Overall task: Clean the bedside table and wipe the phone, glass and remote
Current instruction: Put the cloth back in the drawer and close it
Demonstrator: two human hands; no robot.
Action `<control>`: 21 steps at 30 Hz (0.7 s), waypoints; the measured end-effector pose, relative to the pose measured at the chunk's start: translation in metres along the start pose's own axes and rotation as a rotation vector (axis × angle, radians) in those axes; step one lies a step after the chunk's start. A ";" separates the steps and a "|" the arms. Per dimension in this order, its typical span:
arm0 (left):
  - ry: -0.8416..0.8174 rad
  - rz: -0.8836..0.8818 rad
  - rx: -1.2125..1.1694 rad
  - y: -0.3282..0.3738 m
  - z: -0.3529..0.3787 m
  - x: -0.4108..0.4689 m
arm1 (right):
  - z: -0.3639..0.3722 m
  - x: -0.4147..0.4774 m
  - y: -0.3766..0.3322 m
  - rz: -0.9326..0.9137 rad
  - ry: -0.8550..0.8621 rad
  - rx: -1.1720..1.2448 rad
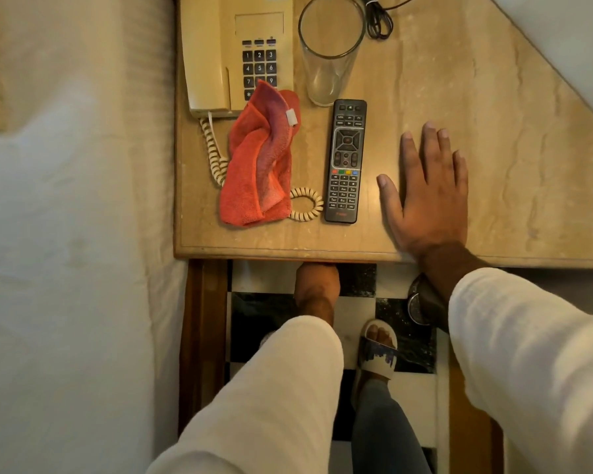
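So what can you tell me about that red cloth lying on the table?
The red cloth is a crumpled, fuzzy piece, like microfibre, coral red with paler pinkish faded patches and a small white tag near its top. It lies loosely bunched on the beige stone-look bedside table, untouched by either hand. Its upper end rests over the lower keypad corner of the cream phone, and its body covers part of the coiled phone cord. The black remote lies just to its right, apart from it.
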State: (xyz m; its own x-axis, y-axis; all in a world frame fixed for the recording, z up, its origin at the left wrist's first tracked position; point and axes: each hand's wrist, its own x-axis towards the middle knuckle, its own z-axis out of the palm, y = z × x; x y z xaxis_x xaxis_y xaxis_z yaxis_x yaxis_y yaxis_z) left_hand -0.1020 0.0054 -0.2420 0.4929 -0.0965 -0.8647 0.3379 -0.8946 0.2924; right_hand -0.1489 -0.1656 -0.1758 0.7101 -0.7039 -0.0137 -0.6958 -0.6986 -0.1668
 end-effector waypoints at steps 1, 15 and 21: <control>0.024 -0.022 0.007 -0.006 0.000 -0.004 | 0.000 0.000 0.000 0.000 -0.004 -0.008; -0.074 -0.057 0.237 -0.084 -0.001 -0.079 | 0.002 0.001 0.000 0.000 -0.003 -0.017; 0.256 0.310 0.036 -0.016 -0.101 -0.113 | 0.003 0.000 -0.001 0.004 -0.011 -0.001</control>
State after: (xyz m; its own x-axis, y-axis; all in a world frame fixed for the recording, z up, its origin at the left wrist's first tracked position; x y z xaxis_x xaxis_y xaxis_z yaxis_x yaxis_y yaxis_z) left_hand -0.0822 0.0745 -0.1077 0.7523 -0.2566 -0.6068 0.1159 -0.8551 0.5053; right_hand -0.1481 -0.1644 -0.1789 0.7082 -0.7056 -0.0251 -0.6990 -0.6957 -0.1654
